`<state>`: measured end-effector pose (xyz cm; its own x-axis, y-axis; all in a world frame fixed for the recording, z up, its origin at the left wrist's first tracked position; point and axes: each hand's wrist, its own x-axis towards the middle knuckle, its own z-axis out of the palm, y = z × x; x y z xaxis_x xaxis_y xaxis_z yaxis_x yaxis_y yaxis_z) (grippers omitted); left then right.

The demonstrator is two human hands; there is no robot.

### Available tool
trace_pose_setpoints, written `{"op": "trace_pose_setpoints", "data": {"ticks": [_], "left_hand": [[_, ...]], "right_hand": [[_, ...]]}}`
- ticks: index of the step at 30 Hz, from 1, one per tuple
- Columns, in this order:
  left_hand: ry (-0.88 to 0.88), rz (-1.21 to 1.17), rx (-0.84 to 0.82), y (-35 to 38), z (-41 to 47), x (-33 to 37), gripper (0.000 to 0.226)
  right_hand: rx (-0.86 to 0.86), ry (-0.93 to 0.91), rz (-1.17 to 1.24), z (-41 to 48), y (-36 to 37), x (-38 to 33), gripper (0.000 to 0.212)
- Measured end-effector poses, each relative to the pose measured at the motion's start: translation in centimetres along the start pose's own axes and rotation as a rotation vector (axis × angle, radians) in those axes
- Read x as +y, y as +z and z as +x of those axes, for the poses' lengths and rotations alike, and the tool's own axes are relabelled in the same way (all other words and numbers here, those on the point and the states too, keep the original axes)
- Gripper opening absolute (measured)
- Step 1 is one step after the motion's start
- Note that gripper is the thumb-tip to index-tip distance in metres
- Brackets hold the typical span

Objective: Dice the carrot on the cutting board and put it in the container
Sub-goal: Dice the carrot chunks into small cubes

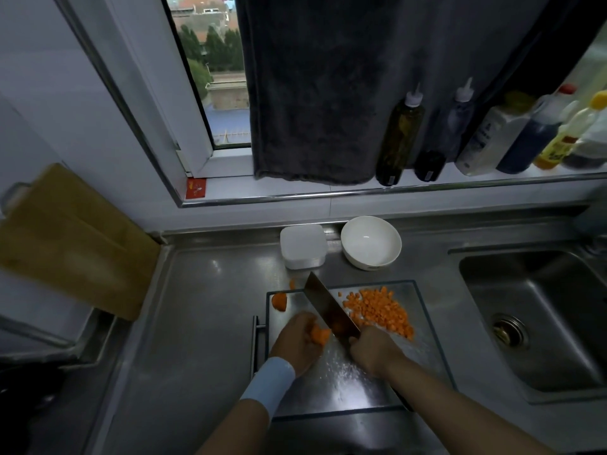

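Observation:
On the metal cutting board my left hand holds a short piece of carrot down with curled fingers. My right hand grips the handle of a cleaver, whose blade stands on the board right beside the carrot piece. A heap of diced carrot lies on the board to the right of the blade. Another carrot chunk sits at the board's far left corner, and a small bit lies on the counter beyond it. The square translucent container stands behind the board.
A white bowl stands next to the container. The steel sink lies to the right of the board. A wooden board leans at the left wall. Several bottles line the window sill above the counter.

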<state>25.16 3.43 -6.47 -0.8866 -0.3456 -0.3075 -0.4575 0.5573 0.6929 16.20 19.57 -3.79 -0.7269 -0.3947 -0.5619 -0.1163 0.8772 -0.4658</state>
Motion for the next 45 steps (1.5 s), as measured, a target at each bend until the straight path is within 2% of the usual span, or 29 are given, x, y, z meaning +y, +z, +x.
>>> {"op": "trace_pose_setpoints", "data": {"ticks": [5,9,14,17,21,25,29,32,35,39,41,45], "left_hand": [[0.002,-0.025,0.007,-0.5,0.1,-0.6,0.019],[0.127,-0.031,0.036,0.3,0.3,-0.5,0.015],[0.206,-0.080,-0.065,1.0,0.6,-0.6,0.018],[0.213,-0.002,-0.003,0.0,1.1,-0.3,0.009],[0.035,0.003,0.123,-3.3,3.6,-0.1,0.014],[-0.071,0.262,0.237,-5.8,8.7,-0.8,0.022],[-0.271,0.431,0.112,-6.5,12.7,-1.3,0.029],[-0.351,0.504,0.023,-5.9,14.5,-1.2,0.036],[-0.393,0.528,0.000,-5.3,15.2,-0.6,0.031],[-0.397,0.438,0.014,-5.1,15.1,0.0,0.021],[-0.353,0.262,0.092,-5.4,14.5,-0.1,0.012],[-0.207,-0.133,0.199,-6.1,11.0,0.3,0.011]], "right_hand": [[0.000,0.004,0.010,0.1,0.1,0.1,0.030],[0.013,0.004,0.019,-0.1,0.2,-0.1,0.029],[0.022,0.015,0.006,-0.1,0.4,-0.1,0.028],[0.008,0.014,0.001,0.0,0.0,-0.3,0.030],[0.003,0.008,-0.015,0.4,-0.9,-0.1,0.031],[-0.024,0.013,-0.015,1.0,-1.3,0.0,0.030],[-0.025,0.051,0.069,1.6,-1.2,0.6,0.027],[-0.027,0.047,0.107,1.8,-1.0,1.0,0.025],[-0.031,0.041,0.103,1.9,-1.1,1.0,0.024],[-0.037,0.057,0.102,2.0,-1.1,1.0,0.024],[-0.031,0.057,0.084,2.1,-1.0,1.1,0.027],[-0.029,0.046,0.086,1.8,-1.1,0.9,0.027]]}}
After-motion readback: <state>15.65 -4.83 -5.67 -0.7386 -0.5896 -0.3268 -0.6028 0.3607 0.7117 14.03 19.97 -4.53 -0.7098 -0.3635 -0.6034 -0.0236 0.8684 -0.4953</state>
